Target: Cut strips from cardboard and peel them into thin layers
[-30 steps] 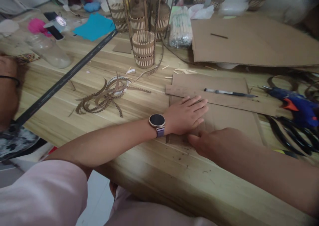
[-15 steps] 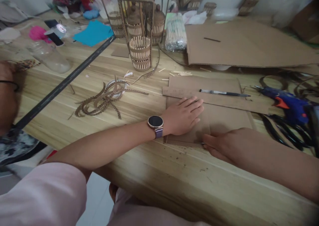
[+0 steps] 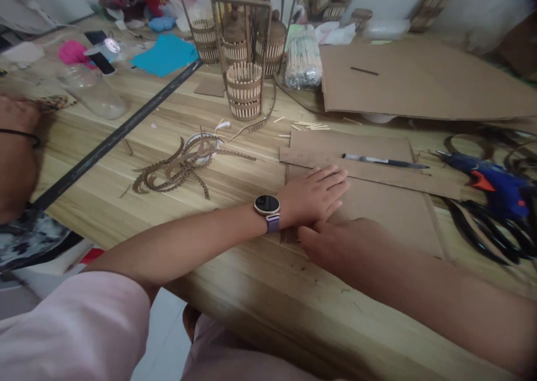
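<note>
My left hand (image 3: 316, 193) lies flat with fingers stretched out, pressing on a sheet of brown cardboard (image 3: 386, 216). My right hand (image 3: 331, 241) is closed at the sheet's near edge, just below the left palm. Its fingers are pinched together, and whatever they hold is hidden behind the hand. Across the far part of the sheet runs a cardboard strip (image 3: 403, 180), a little beyond my left fingertips. A dark pen (image 3: 386, 161) rests on that strip. Small dark crumbs lie on the table in front of the sheet.
To the right are a blue glue gun (image 3: 495, 179) and black-handled scissors (image 3: 490, 238). Curled cardboard strips (image 3: 176, 165) lie to the left. Behind stand a stick-walled basket (image 3: 244, 90), a bag of sticks (image 3: 302, 56) and a large cardboard sheet (image 3: 419, 79). Another person's arm (image 3: 17, 157) rests far left.
My right hand has slid left along the sheet's near edge, closer to my left wrist. My left hand stays flat on the cardboard. The whole view has shifted slightly.
</note>
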A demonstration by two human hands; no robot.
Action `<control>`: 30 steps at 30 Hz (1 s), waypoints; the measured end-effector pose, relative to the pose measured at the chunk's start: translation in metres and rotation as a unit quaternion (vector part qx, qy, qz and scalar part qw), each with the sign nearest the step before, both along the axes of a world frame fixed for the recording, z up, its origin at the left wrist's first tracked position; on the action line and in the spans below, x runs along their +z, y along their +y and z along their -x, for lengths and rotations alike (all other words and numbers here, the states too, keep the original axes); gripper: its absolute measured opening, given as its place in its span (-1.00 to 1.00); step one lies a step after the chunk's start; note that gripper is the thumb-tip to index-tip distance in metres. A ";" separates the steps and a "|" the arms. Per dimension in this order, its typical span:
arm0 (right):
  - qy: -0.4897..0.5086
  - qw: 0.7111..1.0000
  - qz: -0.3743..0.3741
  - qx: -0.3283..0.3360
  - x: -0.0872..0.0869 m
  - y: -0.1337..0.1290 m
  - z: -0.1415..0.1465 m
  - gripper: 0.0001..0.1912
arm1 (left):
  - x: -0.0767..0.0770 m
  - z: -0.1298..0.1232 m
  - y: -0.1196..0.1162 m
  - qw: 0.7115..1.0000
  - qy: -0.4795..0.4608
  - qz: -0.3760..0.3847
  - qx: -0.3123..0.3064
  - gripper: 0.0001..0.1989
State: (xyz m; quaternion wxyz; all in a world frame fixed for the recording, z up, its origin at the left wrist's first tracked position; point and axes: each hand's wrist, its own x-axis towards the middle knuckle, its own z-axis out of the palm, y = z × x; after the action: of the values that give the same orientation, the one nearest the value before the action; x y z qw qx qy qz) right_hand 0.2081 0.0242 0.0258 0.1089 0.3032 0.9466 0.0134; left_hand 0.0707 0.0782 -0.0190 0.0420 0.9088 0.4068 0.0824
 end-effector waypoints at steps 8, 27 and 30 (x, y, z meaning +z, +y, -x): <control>-0.085 0.995 -0.011 0.051 0.004 0.002 0.015 -0.71 | 0.006 0.001 0.002 1.000 0.004 0.025 -0.004 -0.55; -0.174 0.984 0.002 0.029 0.023 0.000 0.030 -0.66 | 0.010 0.002 -0.001 0.999 0.041 0.029 -0.019 -0.52; -0.161 0.986 -0.014 0.036 0.017 0.001 0.024 -0.67 | 0.011 0.001 -0.001 0.998 0.046 0.030 -0.019 -0.52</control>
State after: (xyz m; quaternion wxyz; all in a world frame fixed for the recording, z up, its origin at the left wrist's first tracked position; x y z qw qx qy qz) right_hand 0.1837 0.0255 0.0424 0.2548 0.2638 0.9270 0.0787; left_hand 0.0693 0.0773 -0.0083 0.0518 0.9177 0.3929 0.0273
